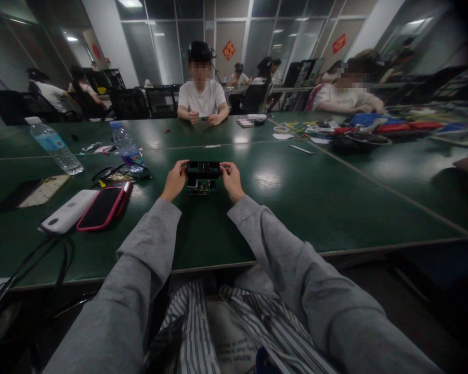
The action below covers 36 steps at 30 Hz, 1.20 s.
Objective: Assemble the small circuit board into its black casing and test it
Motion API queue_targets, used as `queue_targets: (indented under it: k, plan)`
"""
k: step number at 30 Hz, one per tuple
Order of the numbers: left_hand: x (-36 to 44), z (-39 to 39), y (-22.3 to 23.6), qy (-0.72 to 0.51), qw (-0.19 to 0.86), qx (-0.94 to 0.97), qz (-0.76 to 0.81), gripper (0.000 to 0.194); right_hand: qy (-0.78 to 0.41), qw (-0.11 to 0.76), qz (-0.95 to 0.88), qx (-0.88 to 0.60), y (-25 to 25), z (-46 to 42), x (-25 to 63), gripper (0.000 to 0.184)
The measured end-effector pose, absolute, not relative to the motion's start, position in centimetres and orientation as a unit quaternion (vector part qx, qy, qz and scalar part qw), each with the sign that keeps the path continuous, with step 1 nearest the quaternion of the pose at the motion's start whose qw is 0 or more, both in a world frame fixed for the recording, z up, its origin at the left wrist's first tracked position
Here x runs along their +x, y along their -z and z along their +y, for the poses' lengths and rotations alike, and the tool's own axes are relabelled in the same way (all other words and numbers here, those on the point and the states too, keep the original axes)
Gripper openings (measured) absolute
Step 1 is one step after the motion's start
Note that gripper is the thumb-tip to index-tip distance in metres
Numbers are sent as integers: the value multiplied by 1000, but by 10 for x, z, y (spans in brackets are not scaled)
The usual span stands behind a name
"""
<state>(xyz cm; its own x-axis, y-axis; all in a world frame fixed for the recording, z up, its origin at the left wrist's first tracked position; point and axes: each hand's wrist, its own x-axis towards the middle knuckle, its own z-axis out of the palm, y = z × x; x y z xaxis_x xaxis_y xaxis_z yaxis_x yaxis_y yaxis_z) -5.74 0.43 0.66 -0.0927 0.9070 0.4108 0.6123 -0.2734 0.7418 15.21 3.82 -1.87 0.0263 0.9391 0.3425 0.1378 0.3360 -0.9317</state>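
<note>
Between my two hands is a black rectangular casing with cut-out openings, gripped at its two short ends. My left hand pinches the left end and my right hand the right end, fingers closed on it. Just below the casing, on the near side, shows a green circuit board with small parts on it. Whether the board is joined to the casing or lies apart on the table, I cannot tell.
The green table carries a white power bank and a pink-cased phone at left. Behind them stand two tilted-looking water bottles. Cables and tools lie at far right. A person sits opposite.
</note>
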Motion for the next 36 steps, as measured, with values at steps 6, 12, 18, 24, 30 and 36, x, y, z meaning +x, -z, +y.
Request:
queue_targets:
  k: [6,12,18,24,30,36]
  plan:
    - [-64,16,1,-469,122,650,586,32,-348,538,-616,-458,29,44,150,19]
    - [-67,22,6,-446,135,624,627,33,-336,527,-642,-443,36,47,150,22]
    - [-66,18,14,-365,127,649,655,32,-263,464,-690,-490,39,44,156,29]
    - [-70,20,24,-272,133,677,671,34,-206,380,-737,-519,43,42,160,34]
    - [-71,19,26,-218,101,706,667,38,-203,382,-745,-507,40,41,162,38]
    - [-67,15,24,-189,88,715,667,38,-206,388,-738,-512,36,41,162,39]
